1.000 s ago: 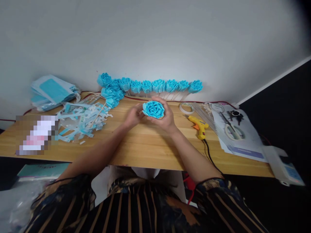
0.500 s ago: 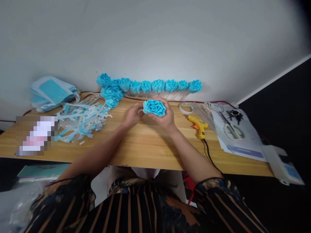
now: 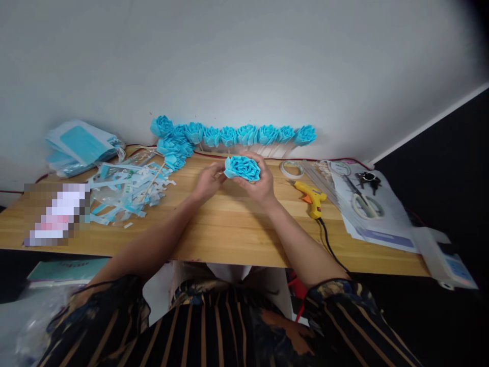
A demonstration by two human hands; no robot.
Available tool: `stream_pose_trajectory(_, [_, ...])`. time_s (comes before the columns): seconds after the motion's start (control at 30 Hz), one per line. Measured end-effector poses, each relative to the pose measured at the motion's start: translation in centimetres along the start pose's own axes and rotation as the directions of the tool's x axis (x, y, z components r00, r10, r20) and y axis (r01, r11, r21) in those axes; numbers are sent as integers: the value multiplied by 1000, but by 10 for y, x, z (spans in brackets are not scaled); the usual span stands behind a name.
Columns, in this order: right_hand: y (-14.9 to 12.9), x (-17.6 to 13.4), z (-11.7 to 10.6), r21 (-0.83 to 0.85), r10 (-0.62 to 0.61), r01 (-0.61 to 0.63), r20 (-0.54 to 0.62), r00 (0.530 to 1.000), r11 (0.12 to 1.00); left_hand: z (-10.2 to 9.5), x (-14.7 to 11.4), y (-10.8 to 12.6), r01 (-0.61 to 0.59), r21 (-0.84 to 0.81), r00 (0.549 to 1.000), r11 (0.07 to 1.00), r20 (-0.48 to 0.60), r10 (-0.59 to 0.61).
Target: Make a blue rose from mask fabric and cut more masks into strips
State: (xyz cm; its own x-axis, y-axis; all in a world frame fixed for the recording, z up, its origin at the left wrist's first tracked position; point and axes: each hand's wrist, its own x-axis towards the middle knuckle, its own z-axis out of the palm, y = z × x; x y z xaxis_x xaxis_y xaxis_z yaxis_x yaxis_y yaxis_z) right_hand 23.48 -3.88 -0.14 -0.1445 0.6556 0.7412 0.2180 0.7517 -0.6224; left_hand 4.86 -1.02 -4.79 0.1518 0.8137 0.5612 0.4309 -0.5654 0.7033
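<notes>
A blue artificial flower (image 3: 243, 168), made of layered crinkled petals, is held above the middle of the table with its face turned up toward me. My right hand (image 3: 263, 181) wraps round its right side and underside, thumb along the lower edge. At its left edge, my left hand (image 3: 210, 181) has its fingers curled in, touching the outer petal. Whatever lies under the bloom, such as a stem, is hidden. Behind the hands, a row of similar blue flowers (image 3: 246, 134) on thin sticks leans along the wall.
To the right lie a yellow glue gun (image 3: 314, 199) with a black cord, a tape roll (image 3: 292, 168), scissors (image 3: 362, 201) and keys (image 3: 368, 180) on papers. Blue and white scraps (image 3: 130, 191) are heaped at left, near a pack of face masks (image 3: 82, 145). A wall (image 3: 244, 61) stands behind.
The view has shifted very slightly. Both hands keep nearly the same place around the flower, with no clear change of grip.
</notes>
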Motion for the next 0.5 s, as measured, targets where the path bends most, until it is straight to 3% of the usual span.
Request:
stream_pose_trajectory(0.17, [-1,2,1,96,43,-42,-6,999,994,-3,1,4,-6,2,1000,1000,1,6])
stream_pose_trajectory(0.5, [4,4,-1,161,52,-66,88,995,985,-7,4,11,-34,8,999,999,14,34])
